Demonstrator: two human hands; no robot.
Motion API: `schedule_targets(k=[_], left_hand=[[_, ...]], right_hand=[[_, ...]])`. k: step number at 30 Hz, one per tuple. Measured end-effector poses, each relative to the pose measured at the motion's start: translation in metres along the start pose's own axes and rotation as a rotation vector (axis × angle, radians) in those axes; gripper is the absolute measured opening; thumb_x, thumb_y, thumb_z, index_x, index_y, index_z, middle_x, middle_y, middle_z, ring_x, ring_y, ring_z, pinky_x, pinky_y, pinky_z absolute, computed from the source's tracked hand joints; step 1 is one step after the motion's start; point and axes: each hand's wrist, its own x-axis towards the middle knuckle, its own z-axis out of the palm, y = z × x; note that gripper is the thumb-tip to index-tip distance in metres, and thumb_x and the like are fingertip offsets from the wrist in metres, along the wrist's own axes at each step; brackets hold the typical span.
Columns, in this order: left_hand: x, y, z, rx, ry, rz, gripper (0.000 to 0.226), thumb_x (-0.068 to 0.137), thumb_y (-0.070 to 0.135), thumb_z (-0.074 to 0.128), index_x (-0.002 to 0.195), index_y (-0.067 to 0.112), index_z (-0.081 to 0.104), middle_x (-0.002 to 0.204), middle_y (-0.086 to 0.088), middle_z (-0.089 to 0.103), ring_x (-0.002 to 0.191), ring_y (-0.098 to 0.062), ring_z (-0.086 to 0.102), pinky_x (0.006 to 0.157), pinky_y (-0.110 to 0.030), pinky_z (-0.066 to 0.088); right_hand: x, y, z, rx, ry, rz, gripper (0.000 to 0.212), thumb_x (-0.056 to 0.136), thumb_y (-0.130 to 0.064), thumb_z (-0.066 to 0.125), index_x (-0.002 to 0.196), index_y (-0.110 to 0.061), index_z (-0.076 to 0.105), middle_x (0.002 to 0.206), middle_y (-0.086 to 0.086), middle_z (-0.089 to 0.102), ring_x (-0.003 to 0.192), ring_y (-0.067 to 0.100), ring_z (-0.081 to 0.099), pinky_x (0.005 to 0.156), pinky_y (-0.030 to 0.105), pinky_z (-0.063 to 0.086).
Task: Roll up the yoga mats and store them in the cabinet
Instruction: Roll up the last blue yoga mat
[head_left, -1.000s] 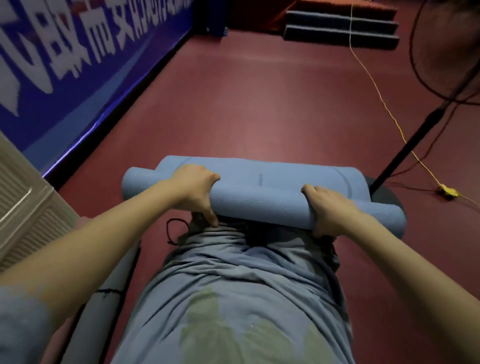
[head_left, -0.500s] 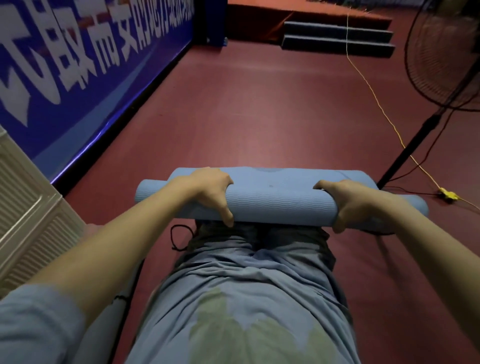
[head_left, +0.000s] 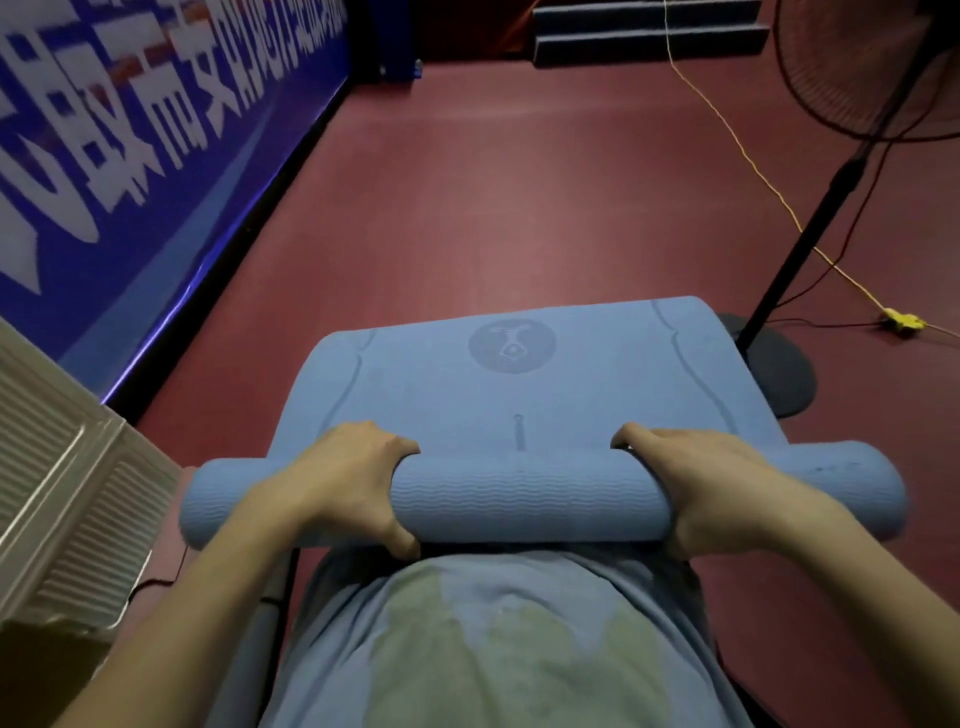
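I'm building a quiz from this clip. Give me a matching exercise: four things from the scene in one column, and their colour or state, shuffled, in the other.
Things:
1. mat
2. floor
3. cord
4. left hand

States:
A. yellow, lying across the floor
B. gripping the roll
C. dark red
D. blue, partly rolled

Pairs: 1-D, 2-C, 3-A, 4-B

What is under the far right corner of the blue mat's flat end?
The blue mat overlaps the dark round base of the fan stand at that corner; the covered part of the base is hidden. Elsewhere the flat end lies on red floor.
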Motion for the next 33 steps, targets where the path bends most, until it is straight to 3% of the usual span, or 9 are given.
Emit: schedule_targets(k=[3,5,11,13,16,18,25,29,33], left_hand=[[0.005,-0.002,0.003,-0.037,-0.003,-0.006,0.071,0.036,0.074,0.077,0.093,0.034,0.065,0.077,0.015,0.065,0.076,-0.007,0.061,0.07,-0.033,0.054],[0.017,-0.004,0.0,-0.048,-0.042,-0.009,0.077,0.032,0.078,0.078,0.094,0.035,0.066,0.08,0.017,0.067,0.078,-0.006,0.062,0.072,-0.033,0.055],[0.039,-0.011,-0.003,-0.137,-0.15,-0.033,0.084,0.029,0.079,0.083,0.1,0.04,0.062,0.094,0.022,0.066,0.089,-0.005,0.062,0.08,-0.035,0.054],[0.037,-0.013,0.003,-0.097,-0.112,-0.011,0.091,0.03,0.083,0.081,0.108,0.042,0.06,0.112,0.024,0.062,0.104,-0.006,0.06,0.087,-0.035,0.052],[0.033,-0.021,0.009,-0.175,0.008,0.046,0.112,0.029,0.083,0.083,0.13,0.047,0.051,0.155,0.025,0.019,0.14,-0.003,0.03,0.106,-0.04,0.044],[0.036,-0.026,0.006,-0.304,0.037,0.068,0.12,0.028,0.078,0.089,0.136,0.047,0.048,0.154,0.03,0.009,0.144,-0.002,0.021,0.112,-0.041,0.04],[0.058,-0.034,-0.003,-0.356,-0.023,0.156,0.117,0.036,0.074,0.09,0.141,0.046,0.047,0.145,0.029,0.026,0.14,0.0,0.025,0.118,-0.037,0.03],[0.051,-0.036,0.01,-0.373,0.108,0.201,0.111,0.035,0.074,0.089,0.134,0.047,0.047,0.123,0.028,0.039,0.119,0.003,0.042,0.099,-0.027,0.041],[0.062,-0.04,0.004,-0.452,0.17,0.174,0.1,0.031,0.072,0.09,0.12,0.044,0.052,0.103,0.017,0.05,0.095,-0.003,0.054,0.079,-0.028,0.046]], right_hand=[[0.005,0.002,0.014,0.121,0.091,-0.02,0.082,0.061,-0.083,0.059,0.127,-0.041,0.036,0.118,-0.021,0.059,0.104,0.012,0.06,0.078,0.035,0.044],[0.013,0.009,0.023,0.254,0.179,-0.023,0.087,0.063,-0.095,0.047,0.13,-0.041,0.037,0.123,-0.023,0.058,0.108,0.01,0.06,0.081,0.037,0.045],[0.033,0.024,0.034,0.344,0.409,-0.104,0.067,0.068,-0.09,0.058,0.099,-0.033,0.042,0.098,-0.018,0.047,0.091,0.013,0.048,0.077,0.043,0.047],[0.034,0.023,0.034,0.337,0.433,-0.133,0.065,0.069,-0.089,0.059,0.096,-0.032,0.044,0.093,-0.02,0.047,0.089,0.013,0.045,0.075,0.04,0.045],[0.033,0.022,0.034,0.293,0.463,-0.12,0.064,0.076,-0.088,0.05,0.102,-0.03,0.053,0.094,-0.025,0.049,0.09,0.012,0.045,0.077,0.037,0.043],[0.033,0.021,0.033,0.276,0.47,-0.076,0.068,0.081,-0.085,0.042,0.109,-0.026,0.061,0.097,-0.022,0.054,0.098,0.014,0.047,0.082,0.039,0.043],[0.047,0.025,0.019,0.303,0.246,0.036,0.083,0.075,-0.087,0.026,0.124,-0.03,0.062,0.105,-0.015,0.062,0.106,0.013,0.048,0.089,0.036,0.036],[0.041,0.027,0.04,0.294,0.362,-0.038,0.073,0.086,-0.08,0.031,0.129,-0.028,0.057,0.12,-0.016,0.061,0.111,0.009,0.052,0.092,0.033,0.033],[0.052,0.031,0.035,0.441,0.503,-0.088,0.039,0.088,-0.069,0.053,0.103,-0.033,0.056,0.101,-0.02,0.054,0.092,0.01,0.05,0.08,0.035,0.042]])
